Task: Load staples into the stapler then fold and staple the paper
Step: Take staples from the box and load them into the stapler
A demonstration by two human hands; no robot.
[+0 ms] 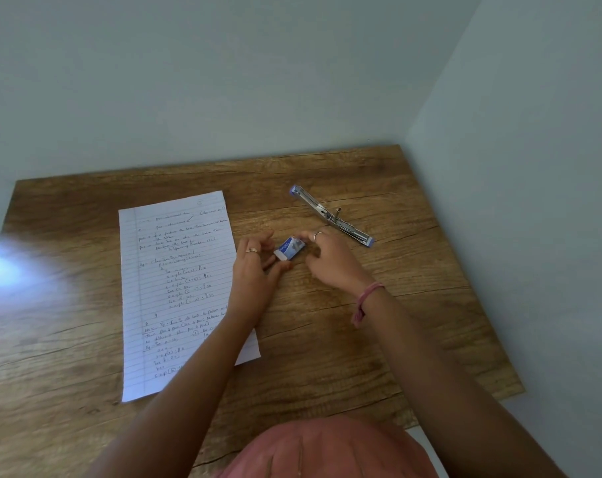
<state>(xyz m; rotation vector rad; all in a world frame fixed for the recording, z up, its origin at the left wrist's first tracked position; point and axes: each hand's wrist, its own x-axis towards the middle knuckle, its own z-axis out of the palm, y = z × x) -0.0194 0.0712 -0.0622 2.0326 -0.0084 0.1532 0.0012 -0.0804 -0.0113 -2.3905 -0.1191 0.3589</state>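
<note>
Nearest the camera, a pink garment (327,450) fills the bottom edge, and two bare forearms reach forward over the wooden counter (378,339).

The left hand (254,267), with a ring on one finger, has its grip curled around the near-left end of a small blue staple box (289,248): the thumb lies under the box's white end and the fingers arch above it. Whether the fingertips actually press the box cannot be told because of motion blur. The right hand (330,260), also ringed and with a pink band (366,300) at the wrist, brings its grip to the box's far-right end, fingers bent toward it and seemingly touching; the blur hides how firm that hold is. The box sits tilted between the two grips, just above or on the counter.

Left of the left grip, and partly under that forearm, lies a lined sheet of paper (175,281) with handwriting, flat and unfolded.

Beyond the right grip, up and to the right, the stapler (330,215) lies swung fully open on the counter, near the hand but apart from it.

Farther back, pale walls (223,81) meet at a corner.
</note>
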